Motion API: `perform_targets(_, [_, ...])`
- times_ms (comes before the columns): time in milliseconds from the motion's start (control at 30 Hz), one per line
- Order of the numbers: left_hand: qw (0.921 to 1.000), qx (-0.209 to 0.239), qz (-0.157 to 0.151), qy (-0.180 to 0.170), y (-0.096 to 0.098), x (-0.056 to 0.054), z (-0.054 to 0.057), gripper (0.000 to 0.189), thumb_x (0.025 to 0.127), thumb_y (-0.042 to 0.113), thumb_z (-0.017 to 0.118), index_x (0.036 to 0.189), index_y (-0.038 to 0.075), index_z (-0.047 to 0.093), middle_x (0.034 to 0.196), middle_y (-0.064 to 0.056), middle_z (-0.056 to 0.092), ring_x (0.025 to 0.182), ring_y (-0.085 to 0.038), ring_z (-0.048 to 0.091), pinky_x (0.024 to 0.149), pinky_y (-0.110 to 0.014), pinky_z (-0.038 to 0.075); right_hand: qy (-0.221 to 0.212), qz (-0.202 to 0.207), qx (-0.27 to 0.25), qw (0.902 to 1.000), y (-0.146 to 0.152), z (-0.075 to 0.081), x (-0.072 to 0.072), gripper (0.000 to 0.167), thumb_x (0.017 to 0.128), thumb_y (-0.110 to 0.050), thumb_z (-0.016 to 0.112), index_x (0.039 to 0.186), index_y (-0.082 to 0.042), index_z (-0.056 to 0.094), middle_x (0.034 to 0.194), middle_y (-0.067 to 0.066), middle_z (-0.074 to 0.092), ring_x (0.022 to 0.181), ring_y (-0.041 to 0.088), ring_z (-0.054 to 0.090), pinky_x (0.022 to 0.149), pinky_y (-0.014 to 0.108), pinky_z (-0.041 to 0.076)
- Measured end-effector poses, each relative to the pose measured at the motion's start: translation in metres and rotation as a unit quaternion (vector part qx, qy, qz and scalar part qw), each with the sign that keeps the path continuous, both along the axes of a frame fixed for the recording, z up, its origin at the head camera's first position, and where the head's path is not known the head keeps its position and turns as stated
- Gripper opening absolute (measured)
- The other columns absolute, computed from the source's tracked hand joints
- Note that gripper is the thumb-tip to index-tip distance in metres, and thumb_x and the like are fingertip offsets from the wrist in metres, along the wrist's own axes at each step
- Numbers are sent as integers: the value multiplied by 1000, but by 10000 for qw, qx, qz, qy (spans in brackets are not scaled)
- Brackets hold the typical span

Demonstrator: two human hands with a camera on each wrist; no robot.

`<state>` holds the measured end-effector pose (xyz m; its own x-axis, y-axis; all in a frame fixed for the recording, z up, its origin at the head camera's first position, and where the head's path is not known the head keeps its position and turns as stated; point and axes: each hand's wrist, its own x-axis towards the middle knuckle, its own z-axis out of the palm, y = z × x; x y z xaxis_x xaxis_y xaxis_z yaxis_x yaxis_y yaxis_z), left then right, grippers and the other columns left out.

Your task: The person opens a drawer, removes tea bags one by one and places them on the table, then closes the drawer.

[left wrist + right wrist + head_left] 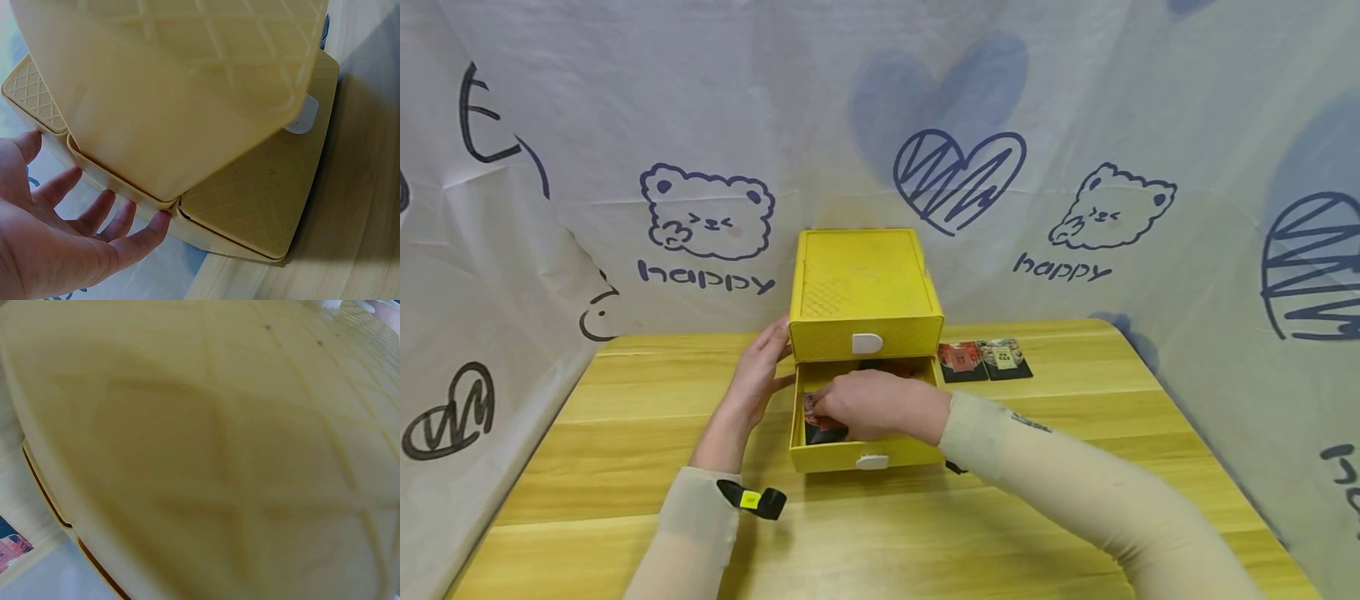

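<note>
A yellow two-drawer box (865, 271) stands at the back of the table, its lower drawer (831, 457) pulled out. My left hand (758, 371) rests against the box's left side. In the left wrist view its spread fingers (147, 236) touch the side wall beside the pulled-out drawer. My right hand (868, 402) reaches down into that drawer, fingers bent at a small flat card (825, 431) with a dark lower part and a reddish picture. Another dark and red card (891, 367) lies farther back in the drawer, partly hidden. The drawer front (250, 456) fills the right wrist view, hiding the right fingers.
Two similar cards, one red (962, 360) and one pale-labelled (1006, 358), lie side by side on the table right of the box. The upper drawer (820, 339) is closed. A printed cloth (827, 100) hangs behind the wooden table (587, 442).
</note>
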<state>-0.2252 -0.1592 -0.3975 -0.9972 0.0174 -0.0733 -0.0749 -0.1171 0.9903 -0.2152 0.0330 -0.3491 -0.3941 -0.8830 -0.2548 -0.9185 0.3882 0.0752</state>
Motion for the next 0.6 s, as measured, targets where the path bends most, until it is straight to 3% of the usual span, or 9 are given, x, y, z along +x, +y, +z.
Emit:
perform_targets(100, [10000,15,-10,4,0,0,0,58,113,40,40,165,15,32,171,-9,26,153,-39,28,119,-69,29,38,56,-6,10000,1,0,0,34,99,-25,74,132,-18,71,122,-5,73,102,12,70,88,27,59])
perform_targets(333, [10000,31,-33,-12,0,0,-1,59,113,42,41,165,16,31,172,-8,23,154,-39,27,119,-69,28,6,125,-2,9999,4,0,-2,52,102,-24,70,151,-15,56,148,0,60,129,16,62,107,31,52])
perform_targets(600, [10000,-4,-52,25,0,1,0,59,113,41,40,165,15,30,172,-9,24,154,-39,27,120,-69,27,-120,28,-177,9998,7,-3,-4,46,102,-22,69,147,-16,61,142,-3,65,126,13,63,107,30,51])
